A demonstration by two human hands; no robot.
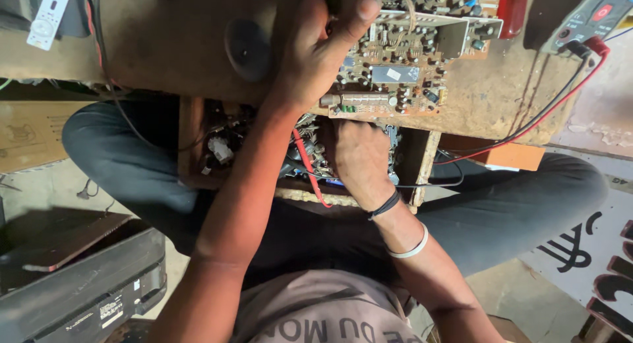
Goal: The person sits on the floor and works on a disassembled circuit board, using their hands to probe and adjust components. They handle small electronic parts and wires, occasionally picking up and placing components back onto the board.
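Not much here: I see a small white rectangular sticker (110,311) on the black plastic box bottom left, a white painted sign board with black lettering (597,264) on the floor at right, and a flat brown cardboard package (30,135) far left.

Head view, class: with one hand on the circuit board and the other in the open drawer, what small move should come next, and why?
Probably lift the right hand out of the cluttered wooden drawer with whatever it grips, since the left hand already steadies the brown component-covered circuit board.

Left hand (323,46) spread, right hand (359,158) curled.
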